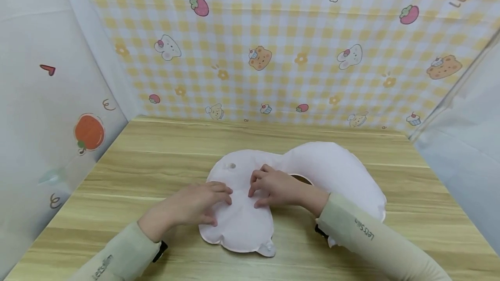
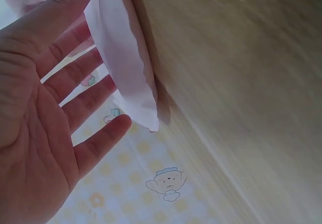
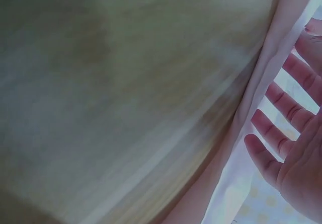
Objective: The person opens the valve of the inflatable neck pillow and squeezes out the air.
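A light wooden tabletop with pale streaked grain (image 1: pixel 164 155) fills the near and middle ground. Along its far edge stands a yellow-and-white checked backdrop printed with bears, rabbits, cupcakes, strawberries and flowers (image 1: pixel 297 34). On the left, a plain white panel bearing an orange fruit sticker and a small red heart (image 1: pixel 47 99) slants toward the far corner. On the right, a pale grey-white sheet (image 1: pixel 465 142) closes the side. The light is soft and even, with only faint shadows.
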{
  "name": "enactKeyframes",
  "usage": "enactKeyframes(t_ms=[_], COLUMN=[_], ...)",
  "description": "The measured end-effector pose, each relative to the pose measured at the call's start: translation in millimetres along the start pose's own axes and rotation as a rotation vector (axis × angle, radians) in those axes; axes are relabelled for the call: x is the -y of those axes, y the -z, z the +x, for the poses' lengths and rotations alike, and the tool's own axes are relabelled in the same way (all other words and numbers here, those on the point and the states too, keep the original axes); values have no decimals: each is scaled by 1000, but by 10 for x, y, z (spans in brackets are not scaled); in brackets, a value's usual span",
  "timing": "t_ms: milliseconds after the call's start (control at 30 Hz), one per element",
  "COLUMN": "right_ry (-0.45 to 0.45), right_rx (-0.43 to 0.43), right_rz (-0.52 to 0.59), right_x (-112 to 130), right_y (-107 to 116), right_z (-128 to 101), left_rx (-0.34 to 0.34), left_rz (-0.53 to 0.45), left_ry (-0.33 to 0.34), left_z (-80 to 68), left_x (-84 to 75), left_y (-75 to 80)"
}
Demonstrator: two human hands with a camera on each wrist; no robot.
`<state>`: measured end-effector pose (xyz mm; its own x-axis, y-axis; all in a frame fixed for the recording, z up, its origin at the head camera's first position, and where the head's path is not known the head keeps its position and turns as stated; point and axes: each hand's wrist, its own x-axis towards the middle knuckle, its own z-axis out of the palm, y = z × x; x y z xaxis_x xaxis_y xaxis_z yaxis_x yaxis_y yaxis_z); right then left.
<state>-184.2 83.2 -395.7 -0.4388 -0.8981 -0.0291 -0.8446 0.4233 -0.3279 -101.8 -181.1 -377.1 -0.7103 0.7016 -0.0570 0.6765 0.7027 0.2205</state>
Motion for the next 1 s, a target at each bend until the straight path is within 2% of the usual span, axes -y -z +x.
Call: enactKeyframes(t_ms=[400,667,1000], right_ry=[7,-29,-75], right_rx=[-6,28,42], right_rz=[-48,-64,-11], right_x=[5,26,-13], right_y=[-26,-47,-66], right_z=[-8,1,-5], left_rx=[42,55,61], left_rz=[-1,-25,-27], left_ry=[19,27,31], left_z=[5,-9,-21], left_x=[20,44,105], left_y=[-20,-35,-72])
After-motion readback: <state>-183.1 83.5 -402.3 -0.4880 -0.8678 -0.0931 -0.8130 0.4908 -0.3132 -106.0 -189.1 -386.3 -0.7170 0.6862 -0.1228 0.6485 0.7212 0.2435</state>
